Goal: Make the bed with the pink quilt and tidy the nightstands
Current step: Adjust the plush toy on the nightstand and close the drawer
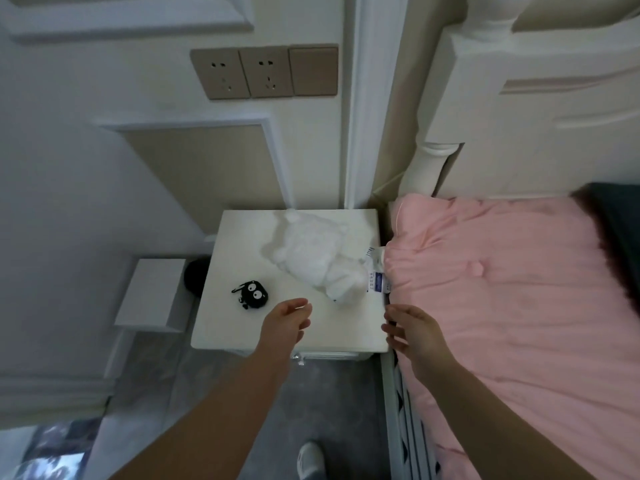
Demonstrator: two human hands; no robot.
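A white nightstand [242,327] stands left of the bed. A fluffy white plush toy [311,258] lies on it, its paper tags [377,282] hanging off the right edge. Near the front left sits a small black case with googly eyes [252,294]. The pink quilt [502,289] covers the bed on the right. My left hand [285,322] hovers over the nightstand's front, fingers relaxed and holding nothing. My right hand [412,329] is spread above the gap between nightstand and quilt, also holding nothing.
A white box [152,296] stands left of the nightstand, with a dark round object [195,273] behind it. Wall sockets [263,72] are above. The cream headboard [536,116] rises at right; a dark pillow [616,220] lies at the bed's far edge. My shoe [310,459] is on grey floor.
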